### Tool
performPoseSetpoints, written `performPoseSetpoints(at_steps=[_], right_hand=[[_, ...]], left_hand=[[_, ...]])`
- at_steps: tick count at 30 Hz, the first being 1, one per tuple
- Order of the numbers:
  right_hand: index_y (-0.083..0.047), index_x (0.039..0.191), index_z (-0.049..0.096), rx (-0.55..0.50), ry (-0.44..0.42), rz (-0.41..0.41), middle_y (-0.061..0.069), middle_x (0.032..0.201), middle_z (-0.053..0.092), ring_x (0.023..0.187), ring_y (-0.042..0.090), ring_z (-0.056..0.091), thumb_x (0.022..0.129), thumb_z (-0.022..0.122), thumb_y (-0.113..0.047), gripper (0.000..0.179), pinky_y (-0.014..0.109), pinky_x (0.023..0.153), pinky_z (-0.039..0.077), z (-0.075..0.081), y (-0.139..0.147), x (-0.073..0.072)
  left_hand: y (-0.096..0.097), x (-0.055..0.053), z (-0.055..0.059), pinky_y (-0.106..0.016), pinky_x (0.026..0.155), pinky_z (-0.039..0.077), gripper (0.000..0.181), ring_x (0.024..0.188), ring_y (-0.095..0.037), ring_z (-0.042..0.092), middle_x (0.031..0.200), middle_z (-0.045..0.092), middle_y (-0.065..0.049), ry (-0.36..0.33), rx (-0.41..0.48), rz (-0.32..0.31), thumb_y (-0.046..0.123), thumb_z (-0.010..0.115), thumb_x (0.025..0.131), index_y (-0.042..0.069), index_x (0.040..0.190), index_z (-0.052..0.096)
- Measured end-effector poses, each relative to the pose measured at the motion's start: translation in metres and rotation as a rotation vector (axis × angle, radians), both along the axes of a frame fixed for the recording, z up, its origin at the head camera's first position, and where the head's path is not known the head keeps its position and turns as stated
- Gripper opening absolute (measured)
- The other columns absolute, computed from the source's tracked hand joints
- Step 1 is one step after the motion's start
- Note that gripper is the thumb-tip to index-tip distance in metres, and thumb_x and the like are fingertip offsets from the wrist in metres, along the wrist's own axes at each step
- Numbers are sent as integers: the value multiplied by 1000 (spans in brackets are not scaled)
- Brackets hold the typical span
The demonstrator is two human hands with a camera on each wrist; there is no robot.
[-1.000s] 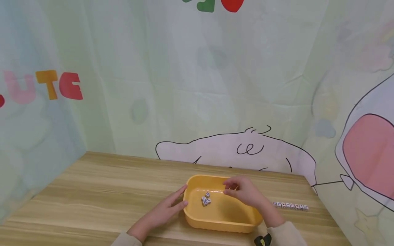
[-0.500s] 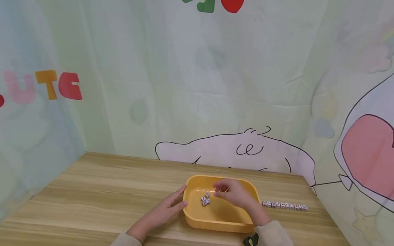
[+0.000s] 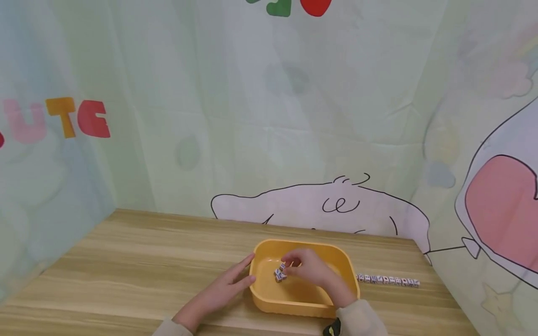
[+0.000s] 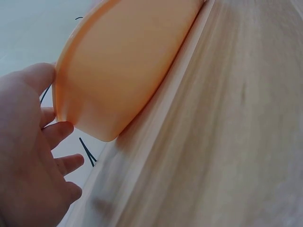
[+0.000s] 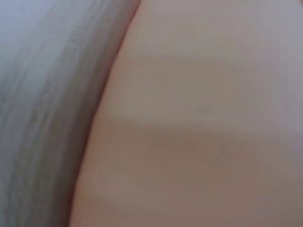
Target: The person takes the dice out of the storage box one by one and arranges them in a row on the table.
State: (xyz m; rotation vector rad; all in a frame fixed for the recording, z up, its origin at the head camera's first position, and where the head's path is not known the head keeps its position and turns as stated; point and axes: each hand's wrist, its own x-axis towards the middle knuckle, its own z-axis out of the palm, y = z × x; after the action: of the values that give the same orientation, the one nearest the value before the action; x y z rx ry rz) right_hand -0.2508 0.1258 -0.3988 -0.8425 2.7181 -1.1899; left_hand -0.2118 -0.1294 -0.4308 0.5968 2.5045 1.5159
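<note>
A yellow plastic basin stands on the wooden table; its outer wall fills the upper part of the left wrist view. Several small white dice lie bunched on its floor, toward the left. My left hand rests against the basin's left end, fingers fairly straight; up close, that hand has its fingertips at the rim. Over the basin, my right hand reaches in with thumb and forefinger a little apart, right at the dice. The right wrist view is mostly blurred skin.
To the right of the basin, a straight row of dice runs along the table. A printed fabric backdrop rises behind the table's far edge. A dark object shows at the right sleeve.
My right hand has moved left across the basin and down to the dice, uncovering more of the row at the right. The left hand and the basin have stayed put.
</note>
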Motion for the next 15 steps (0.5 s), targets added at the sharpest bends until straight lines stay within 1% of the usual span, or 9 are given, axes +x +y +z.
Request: performPoseSetpoints(at_steps=[8, 15], right_hand=[[3, 96, 70, 27, -23, -38, 0, 79, 64, 67, 7, 50, 82, 72, -2, 15, 18, 57, 43, -8, -3, -1], [3, 94, 70, 26, -26, -31, 1, 79, 64, 67, 7, 50, 82, 70, 0, 12, 18, 57, 43, -11, -2, -1]], left_hand=[[1, 1, 0, -66, 112, 15, 64, 143, -43, 20, 157, 24, -15, -7, 21, -2, 39, 53, 98, 17, 153, 27], [1, 0, -2, -66, 112, 14, 64, 143, -42, 20, 157, 23, -13, -23, 7, 8, 40, 52, 98, 20, 154, 26]])
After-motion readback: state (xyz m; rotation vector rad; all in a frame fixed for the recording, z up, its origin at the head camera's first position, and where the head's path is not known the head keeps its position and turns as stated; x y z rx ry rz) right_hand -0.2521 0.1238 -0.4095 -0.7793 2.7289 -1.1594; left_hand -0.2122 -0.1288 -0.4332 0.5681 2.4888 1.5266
